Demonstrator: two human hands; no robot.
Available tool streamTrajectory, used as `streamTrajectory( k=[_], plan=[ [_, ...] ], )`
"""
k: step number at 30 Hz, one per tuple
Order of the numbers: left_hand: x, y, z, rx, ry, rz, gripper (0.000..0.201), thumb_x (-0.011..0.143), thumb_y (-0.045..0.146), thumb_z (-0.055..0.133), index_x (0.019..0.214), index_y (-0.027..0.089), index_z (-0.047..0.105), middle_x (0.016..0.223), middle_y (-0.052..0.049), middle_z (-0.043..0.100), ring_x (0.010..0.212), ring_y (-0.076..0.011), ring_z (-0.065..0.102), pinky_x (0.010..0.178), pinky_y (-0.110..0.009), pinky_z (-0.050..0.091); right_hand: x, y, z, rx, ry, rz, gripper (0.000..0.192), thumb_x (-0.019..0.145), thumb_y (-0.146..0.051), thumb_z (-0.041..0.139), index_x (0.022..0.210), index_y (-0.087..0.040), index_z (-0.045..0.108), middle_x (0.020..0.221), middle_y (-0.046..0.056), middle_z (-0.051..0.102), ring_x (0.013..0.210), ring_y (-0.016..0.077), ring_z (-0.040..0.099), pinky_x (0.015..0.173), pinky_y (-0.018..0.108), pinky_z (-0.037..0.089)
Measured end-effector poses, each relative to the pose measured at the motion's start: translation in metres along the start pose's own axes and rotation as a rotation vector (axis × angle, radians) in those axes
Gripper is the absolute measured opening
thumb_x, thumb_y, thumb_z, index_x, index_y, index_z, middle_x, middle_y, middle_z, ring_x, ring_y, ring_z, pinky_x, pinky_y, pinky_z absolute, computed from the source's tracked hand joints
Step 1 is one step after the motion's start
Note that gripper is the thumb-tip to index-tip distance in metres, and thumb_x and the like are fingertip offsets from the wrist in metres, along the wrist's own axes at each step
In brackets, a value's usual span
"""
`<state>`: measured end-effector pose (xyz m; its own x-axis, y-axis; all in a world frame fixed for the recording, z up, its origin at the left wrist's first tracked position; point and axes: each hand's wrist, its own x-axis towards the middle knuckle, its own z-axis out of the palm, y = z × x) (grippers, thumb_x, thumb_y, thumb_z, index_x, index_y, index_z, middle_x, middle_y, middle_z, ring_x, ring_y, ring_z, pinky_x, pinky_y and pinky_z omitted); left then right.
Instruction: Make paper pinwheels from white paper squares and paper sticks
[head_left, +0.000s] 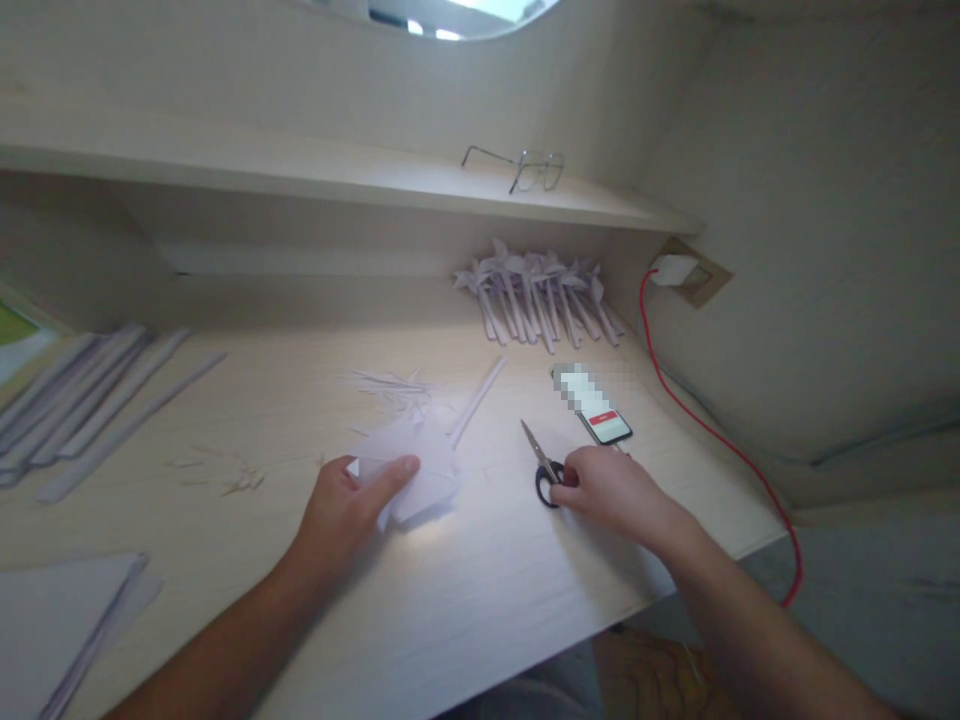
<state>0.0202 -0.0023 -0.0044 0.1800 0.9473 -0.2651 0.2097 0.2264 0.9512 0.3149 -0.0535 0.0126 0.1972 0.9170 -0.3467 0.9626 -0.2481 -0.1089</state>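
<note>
L hand (pixel 346 500) lies flat on a small stack of white paper pieces (pixel 420 470) at bench (pixel 480 590) centre; fingers together, thumb extended over the top sheet, pressing rather than pinching. R hand (pixel 611 490) rests on the black handles of the scissors (pixel 541 462), fingers curled over the loops; not clear whether any finger is through a loop yet. Scissors lie flat on the bench, blades closed, tips pointing away toward the back wall.

Surroundings: thin paper offcuts (pixel 394 385) just behind the stack; one folded paper strip (pixel 478 400) beside them. Bundle of finished folded paper pieces (pixel 536 295) against the back wall, under the shelf (pixel 315 175). Long paper strips (pixel 82 395) at far L; more sheets (pixel 60 600) near L edge. Phone (pixel 592 405), screen lit, just beyond R hand, on a red cable (pixel 712 430) to a wall charger (pixel 673 270). Spectacles (pixel 525 170) on the shelf.

Advice: seat thumb and fingers fully in the loops before lifting; keep blades shut and pointed away from L hand; keep the stack held square so sheets don't fan; mind the phone and cable when raising the scissors
</note>
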Motion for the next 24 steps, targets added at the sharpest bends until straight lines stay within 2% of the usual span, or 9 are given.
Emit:
streamTrajectory(
  k=[5,14,17,19,22,24],
  plan=[
    [0.001,0.004,-0.006,0.066,0.077,-0.014,0.044,0.07,0.057,0.079,0.058,0.018,0.065,0.054,-0.003,0.064,0.047,-0.0178,0.056,0.044,-0.026,0.04,0.01,0.008,0.001,0.055,-0.014,0.026,0.017,0.077,-0.036,0.073,0.079,-0.019,0.073,0.075,0.007,0.073,0.063,0.0199,0.062,0.056,0.029,0.027],
    [0.006,0.011,-0.018,0.058,0.284,-0.05,0.04,0.066,0.054,0.083,0.06,0.02,0.063,0.053,-0.002,0.065,0.047,-0.0187,0.058,0.041,-0.026,0.039,0.009,0.021,0.003,0.205,-0.036,-0.015,0.017,0.078,-0.03,0.066,0.068,-0.018,0.065,0.066,0.004,0.066,0.061,0.0161,0.052,0.056,0.029,0.024],
    [0.008,0.008,-0.02,0.074,0.249,-0.059,0.038,0.067,0.054,0.082,0.063,0.02,0.067,0.06,-0.005,0.07,0.056,-0.0229,0.064,0.048,-0.029,0.047,0.009,0.026,0.006,0.312,-0.086,-0.029,0.012,0.077,-0.027,0.066,0.07,-0.018,0.062,0.065,0.0,0.06,0.061,0.0139,0.051,0.055,0.026,0.027],
    [0.011,0.006,-0.022,0.085,0.218,-0.054,0.036,0.069,0.054,0.08,0.063,0.02,0.068,0.064,-0.006,0.073,0.061,-0.0247,0.067,0.053,-0.03,0.051,0.01,0.025,0.007,0.386,-0.133,-0.051,0.017,0.076,-0.028,0.069,0.069,-0.018,0.058,0.063,-0.004,0.054,0.06,0.0119,0.047,0.054,0.024,0.029],
    [0.023,0.006,-0.028,0.092,0.164,-0.042,0.036,0.071,0.054,0.078,0.062,0.02,0.068,0.063,-0.006,0.072,0.059,-0.0231,0.065,0.053,-0.029,0.05,0.013,0.012,0.004,0.643,-0.22,-0.106,0.033,0.072,-0.037,0.078,0.063,-0.019,0.052,0.059,-0.007,0.044,0.056,0.0097,0.04,0.052,0.023,0.028],
    [0.035,0.011,-0.032,0.083,0.121,-0.043,0.036,0.071,0.055,0.079,0.065,0.02,0.07,0.061,-0.005,0.07,0.054,-0.0216,0.063,0.049,-0.028,0.047,0.017,-0.002,-0.004,0.843,-0.232,-0.18,0.029,0.069,-0.034,0.081,0.066,-0.018,0.058,0.061,-0.007,0.044,0.057,0.0095,0.039,0.053,0.023,0.029]
  ],
)
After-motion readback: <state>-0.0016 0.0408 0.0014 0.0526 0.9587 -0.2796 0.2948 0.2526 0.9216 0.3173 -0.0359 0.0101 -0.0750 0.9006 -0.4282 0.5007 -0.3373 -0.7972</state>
